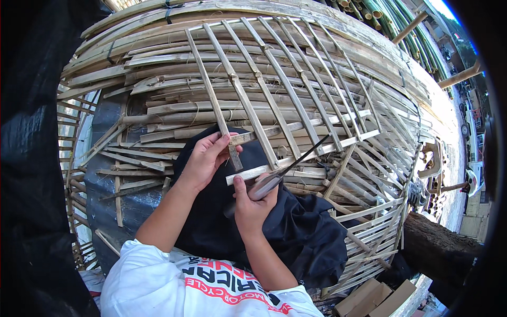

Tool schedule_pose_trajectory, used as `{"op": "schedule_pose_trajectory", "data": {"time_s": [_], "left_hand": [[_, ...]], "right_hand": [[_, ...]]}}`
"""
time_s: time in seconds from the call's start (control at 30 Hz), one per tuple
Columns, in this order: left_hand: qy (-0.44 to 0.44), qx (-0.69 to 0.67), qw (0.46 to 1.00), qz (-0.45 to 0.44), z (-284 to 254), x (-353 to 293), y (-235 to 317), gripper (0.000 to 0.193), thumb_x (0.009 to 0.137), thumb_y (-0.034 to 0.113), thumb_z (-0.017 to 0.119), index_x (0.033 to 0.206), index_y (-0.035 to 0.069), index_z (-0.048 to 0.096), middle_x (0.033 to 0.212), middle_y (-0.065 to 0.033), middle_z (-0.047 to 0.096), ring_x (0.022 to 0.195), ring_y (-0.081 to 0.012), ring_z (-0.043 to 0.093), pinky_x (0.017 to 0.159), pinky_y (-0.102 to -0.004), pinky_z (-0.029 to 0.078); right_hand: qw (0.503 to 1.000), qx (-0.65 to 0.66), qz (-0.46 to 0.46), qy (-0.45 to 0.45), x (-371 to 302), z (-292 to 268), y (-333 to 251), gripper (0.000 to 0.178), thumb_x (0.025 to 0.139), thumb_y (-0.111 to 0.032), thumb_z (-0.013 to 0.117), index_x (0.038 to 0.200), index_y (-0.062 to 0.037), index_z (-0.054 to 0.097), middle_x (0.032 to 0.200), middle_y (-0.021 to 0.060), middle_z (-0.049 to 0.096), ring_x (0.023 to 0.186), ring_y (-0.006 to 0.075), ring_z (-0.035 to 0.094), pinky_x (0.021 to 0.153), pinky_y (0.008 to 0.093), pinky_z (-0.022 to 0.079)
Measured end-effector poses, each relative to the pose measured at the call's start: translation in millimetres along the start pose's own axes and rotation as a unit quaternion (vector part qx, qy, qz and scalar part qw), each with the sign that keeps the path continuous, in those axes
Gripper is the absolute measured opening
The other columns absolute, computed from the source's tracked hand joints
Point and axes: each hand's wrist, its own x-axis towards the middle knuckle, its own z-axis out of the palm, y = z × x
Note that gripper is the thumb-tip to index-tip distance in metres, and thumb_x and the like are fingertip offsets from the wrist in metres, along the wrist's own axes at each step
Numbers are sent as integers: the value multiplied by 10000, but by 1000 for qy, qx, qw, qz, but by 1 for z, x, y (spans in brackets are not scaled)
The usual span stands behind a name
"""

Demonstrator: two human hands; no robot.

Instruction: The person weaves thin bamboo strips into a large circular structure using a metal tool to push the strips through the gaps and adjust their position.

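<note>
A pale split-bamboo lattice panel [259,75] slants out from the person's lap, the left hand [205,161] pinching its near corner and the right hand's [254,207] fingers wrapped around a dark-bladed knife with a brown handle [265,186]. Black cloth [311,227] bunches beneath the panel's near edge, and stacked long bamboo strips [179,118] crowd behind it. At lower right, near a thick brown log [438,243], sits an open brown cardboard box [393,300], its contents indiscernible.
</note>
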Motion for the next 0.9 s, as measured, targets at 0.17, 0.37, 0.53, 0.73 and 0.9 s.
{"op": "schedule_pose_trajectory", "data": {"time_s": [0.17, 0.37, 0.53, 0.73, 0.9], "left_hand": [[39, 27, 999, 8, -17, 0, 14, 330, 1005, 243, 544, 1184, -25, 616, 972, -109, 696, 921, -174, 673, 894, -319, 522], [36, 10, 999, -12, -25, -3, 28, 324, 1025, 265, 490, 1216, 14, 567, 976, -137, 682, 899, -194, 679, 835, -325, 552], [20, 42, 998, -40, -23, -11, 41, 422, 1000, 327, 539, 1316, 66, 436, 938, -149, 673, 816, -191, 684, 718, -319, 579], [123, 217, 968, 0, -23, -7, 40, 567, 884, 299, 733, 1288, 30, 441, 775, -58, 625, 626, -92, 637, 396, -214, 460], [162, 287, 944, 20, -19, -6, 36, 602, 849, 287, 774, 1274, -8, 467, 710, -8, 576, 507, -38, 524, 325, -190, 373]], "right_hand": [[997, -32, -36, -53, -5, 21, -5, 326, 839, -92, 779, 995, -19, 502, 831, 24, 582, 750, 84, 548, 681, 235, 452], [991, -70, -30, -113, 0, 26, -4, 319, 840, -102, 771, 989, -13, 505, 786, 51, 607, 697, 92, 542, 649, 254, 468], [986, -73, -16, -146, 8, 28, 0, 310, 838, -45, 747, 1029, -23, 504, 788, -3, 556, 681, 59, 505, 630, 223, 436], [963, -116, 48, -240, 17, 27, 3, 338, 806, -67, 733, 1059, 3, 520, 885, 183, 696, 792, 259, 710, 707, 339, 530], [957, -81, 61, -271, 20, -2, -15, 316, 806, -45, 729, 1067, 4, 557, 934, 139, 716, 839, 199, 705, 759, 299, 523]]}}
